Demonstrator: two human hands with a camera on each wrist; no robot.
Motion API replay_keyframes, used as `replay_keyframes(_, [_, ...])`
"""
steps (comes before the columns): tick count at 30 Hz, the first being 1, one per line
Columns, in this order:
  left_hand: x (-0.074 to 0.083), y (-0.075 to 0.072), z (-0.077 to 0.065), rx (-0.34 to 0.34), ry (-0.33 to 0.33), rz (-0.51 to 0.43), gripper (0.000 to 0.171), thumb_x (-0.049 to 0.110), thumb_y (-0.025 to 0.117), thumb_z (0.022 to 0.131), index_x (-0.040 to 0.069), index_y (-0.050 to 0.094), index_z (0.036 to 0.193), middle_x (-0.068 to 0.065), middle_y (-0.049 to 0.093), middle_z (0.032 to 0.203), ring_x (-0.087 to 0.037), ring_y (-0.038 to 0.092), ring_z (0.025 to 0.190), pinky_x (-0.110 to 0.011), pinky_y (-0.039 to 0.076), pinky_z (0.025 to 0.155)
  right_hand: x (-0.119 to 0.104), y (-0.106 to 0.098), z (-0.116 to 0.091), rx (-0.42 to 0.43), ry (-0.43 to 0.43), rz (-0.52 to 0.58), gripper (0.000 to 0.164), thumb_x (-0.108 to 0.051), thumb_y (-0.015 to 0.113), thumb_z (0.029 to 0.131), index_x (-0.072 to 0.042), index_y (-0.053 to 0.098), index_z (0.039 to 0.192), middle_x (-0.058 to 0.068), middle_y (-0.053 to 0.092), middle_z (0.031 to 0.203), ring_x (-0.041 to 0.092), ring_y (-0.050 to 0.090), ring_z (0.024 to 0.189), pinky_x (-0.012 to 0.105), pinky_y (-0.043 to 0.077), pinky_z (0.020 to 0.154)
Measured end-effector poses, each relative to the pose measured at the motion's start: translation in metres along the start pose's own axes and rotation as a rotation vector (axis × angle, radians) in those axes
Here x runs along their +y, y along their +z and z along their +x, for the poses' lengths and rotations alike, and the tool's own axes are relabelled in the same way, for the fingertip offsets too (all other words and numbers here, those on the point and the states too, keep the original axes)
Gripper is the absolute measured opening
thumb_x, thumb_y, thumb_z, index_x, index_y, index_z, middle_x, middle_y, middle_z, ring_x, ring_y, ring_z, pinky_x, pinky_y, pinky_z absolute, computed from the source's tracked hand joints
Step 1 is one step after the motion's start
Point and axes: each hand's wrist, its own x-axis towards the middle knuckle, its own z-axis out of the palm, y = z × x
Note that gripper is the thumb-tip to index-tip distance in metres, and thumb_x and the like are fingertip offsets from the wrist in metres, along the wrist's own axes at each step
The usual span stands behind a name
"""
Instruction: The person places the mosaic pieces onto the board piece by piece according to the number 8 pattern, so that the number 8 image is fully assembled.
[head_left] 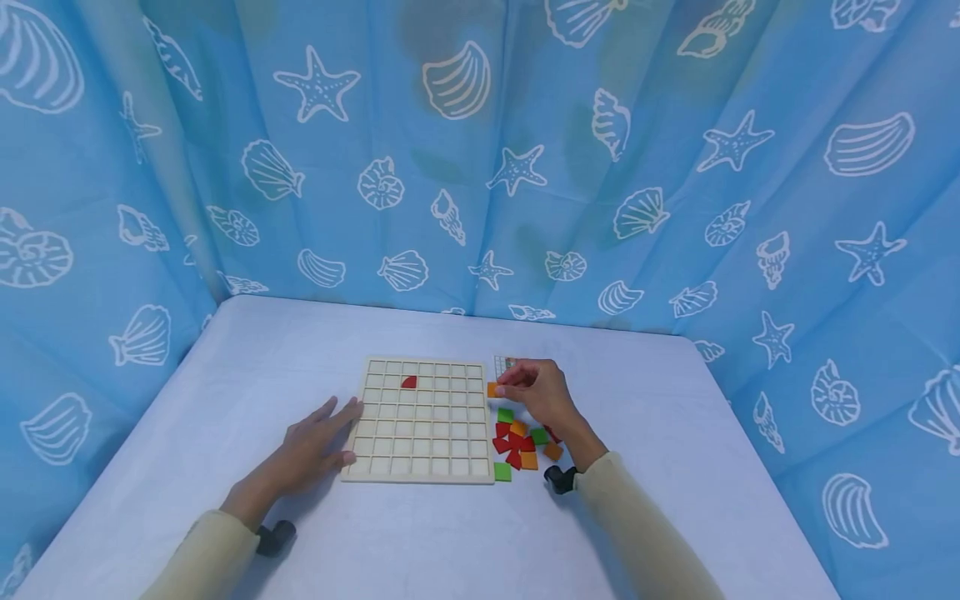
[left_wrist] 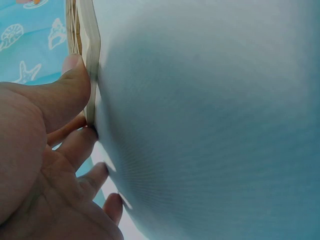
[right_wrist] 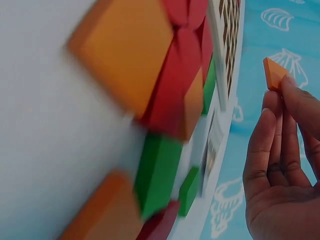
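A pale wooden grid board point(head_left: 424, 479) lies on the table, with one red quarter-round tile point(head_left: 408, 382) in a cell of its upper part. My left hand point(head_left: 311, 450) rests at the board's left edge, fingers spread; in the left wrist view the thumb point(left_wrist: 75, 82) touches the board's rim point(left_wrist: 92, 65). Just past the board's right edge, my right hand point(head_left: 542, 392) pinches an orange square tile point(right_wrist: 274, 74) between thumb and fingertips, raised above the table. Beneath that hand lies a small printed card point(head_left: 501, 363), partly hidden by the fingers.
Right of the board is a loose pile of red tiles point(head_left: 501, 445), green tiles point(head_left: 502, 472) and orange tiles point(head_left: 528, 460), some overlapping. A white cloth covers the table point(head_left: 390, 542). A blue curtain point(head_left: 480, 167) with shell prints hangs behind and at both sides.
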Motion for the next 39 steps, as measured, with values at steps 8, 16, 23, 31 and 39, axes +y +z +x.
replay_keyframes(8, [-0.001,0.000,0.001,-0.014,-0.018,0.002,0.083,0.029,0.078,0.097,0.013,0.035,0.167,-0.017,0.034,0.173,-0.051,0.019,0.161,-0.081,0.026,0.119,-0.017,0.022,0.012,-0.004,0.012,0.043,0.010,-0.015,0.087,0.090,-0.020,0.081,0.097,-0.001,0.079,0.099,0.023,0.068,0.089,0.025,0.058,0.076])
replay_keyframes(16, [-0.002,0.003,0.003,-0.019,-0.027,0.012,0.084,0.027,0.079,0.096,0.013,0.035,0.166,-0.017,0.034,0.173,-0.051,0.019,0.162,-0.080,0.025,0.120,-0.028,0.043,0.021,-0.007,-0.007,0.038,0.005,-0.017,0.087,0.091,-0.020,0.082,0.092,-0.002,0.080,0.094,0.020,0.068,0.084,0.024,0.057,0.072])
replay_keyframes(23, [-0.002,0.003,0.003,-0.013,-0.022,0.010,0.083,0.027,0.079,0.096,0.013,0.036,0.166,-0.016,0.034,0.173,-0.050,0.020,0.162,-0.080,0.026,0.120,-0.041,0.060,0.029,-0.031,-0.001,0.058,0.006,-0.016,0.087,0.090,-0.016,0.083,0.093,0.000,0.079,0.092,0.017,0.069,0.083,0.024,0.057,0.069])
replay_keyframes(31, [0.000,0.001,0.002,-0.013,-0.035,0.008,0.084,0.027,0.079,0.096,0.013,0.036,0.166,-0.016,0.034,0.173,-0.050,0.020,0.162,-0.080,0.026,0.120,-0.049,0.083,0.039,-0.034,-0.013,0.055,0.008,-0.011,0.089,0.086,-0.016,0.083,0.085,0.002,0.075,0.079,0.015,0.068,0.069,0.024,0.059,0.063])
replay_keyframes(39, [0.001,0.000,0.001,-0.012,-0.034,-0.007,0.083,0.026,0.078,0.097,0.013,0.035,0.167,-0.015,0.033,0.173,-0.050,0.020,0.162,-0.079,0.026,0.121,-0.055,0.095,0.047,-0.048,0.024,-0.055,0.011,-0.012,0.089,0.086,-0.018,0.081,0.081,0.002,0.072,0.075,0.018,0.062,0.070,0.028,0.050,0.061])
